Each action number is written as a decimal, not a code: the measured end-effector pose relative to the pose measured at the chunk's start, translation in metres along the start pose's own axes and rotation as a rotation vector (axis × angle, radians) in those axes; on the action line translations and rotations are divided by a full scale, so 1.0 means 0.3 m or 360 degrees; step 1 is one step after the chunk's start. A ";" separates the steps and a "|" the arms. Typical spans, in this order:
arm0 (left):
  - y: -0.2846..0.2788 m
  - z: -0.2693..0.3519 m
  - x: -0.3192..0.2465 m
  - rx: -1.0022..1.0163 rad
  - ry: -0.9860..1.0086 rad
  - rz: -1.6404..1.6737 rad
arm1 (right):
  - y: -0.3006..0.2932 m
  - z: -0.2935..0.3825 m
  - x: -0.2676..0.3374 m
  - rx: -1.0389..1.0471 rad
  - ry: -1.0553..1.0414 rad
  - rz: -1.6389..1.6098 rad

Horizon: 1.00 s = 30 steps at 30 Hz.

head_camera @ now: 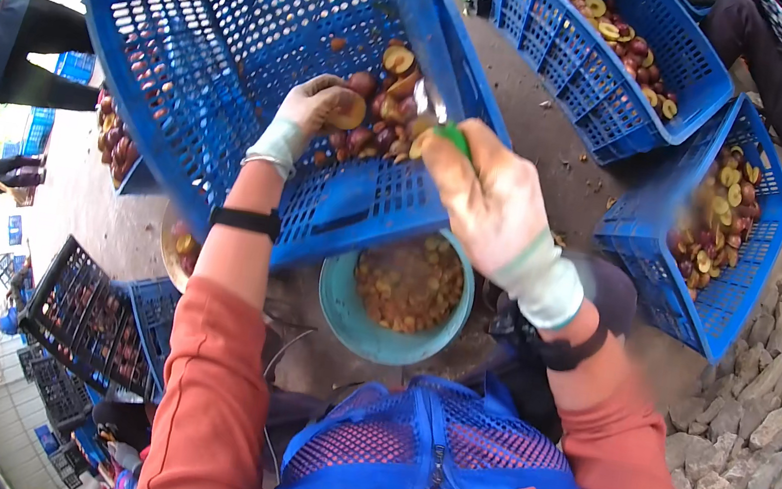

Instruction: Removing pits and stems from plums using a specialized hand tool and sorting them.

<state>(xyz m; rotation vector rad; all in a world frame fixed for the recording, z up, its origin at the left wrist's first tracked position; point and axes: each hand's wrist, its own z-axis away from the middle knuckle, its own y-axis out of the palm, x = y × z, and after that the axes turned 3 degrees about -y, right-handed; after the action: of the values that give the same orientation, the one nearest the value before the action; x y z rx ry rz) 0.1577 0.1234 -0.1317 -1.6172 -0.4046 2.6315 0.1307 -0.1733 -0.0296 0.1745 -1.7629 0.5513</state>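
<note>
My left hand (311, 111), in a pale work glove, grips a cut plum half (349, 111) with its yellow flesh showing. A knife's green handle (455, 138) is in my gloved right hand (499, 204); its shiny blade (431, 100) is blurred. Both hands are over a blue perforated plastic crate (367, 203), which leans towards me. Whole and halved plums (389, 111) are gathered in its lower corner. Below the crate's near rim stands a teal bucket (387, 346) holding many small brownish pieces (410, 293), perhaps plum stones.
More blue crates (567, 81) (698, 321) with halved plums stand at the right. Loose stones (741, 441) are heaped along the right edge. A black crate (95, 318) and a bowl of plums (182, 247) are at the left. People (33, 50) are nearby.
</note>
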 end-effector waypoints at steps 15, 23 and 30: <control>0.237 0.715 -0.096 -0.0308 0.0387 0.1050 | 0.154 0.123 0.038 0.0309 -0.0543 -0.0003; 0.275 0.782 -0.191 -0.0340 0.0506 0.0918 | 0.143 0.152 0.052 0.0421 -0.0614 0.0114; 0.298 0.782 -0.218 -0.0379 0.0445 0.0788 | 0.127 0.156 0.054 0.0493 -0.0509 0.0130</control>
<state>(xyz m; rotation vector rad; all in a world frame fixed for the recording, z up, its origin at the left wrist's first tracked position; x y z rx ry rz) -0.0088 -0.0216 0.0048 -2.3983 -0.3520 2.6863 0.0700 -0.1582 -0.0324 0.4276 -1.9912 0.8953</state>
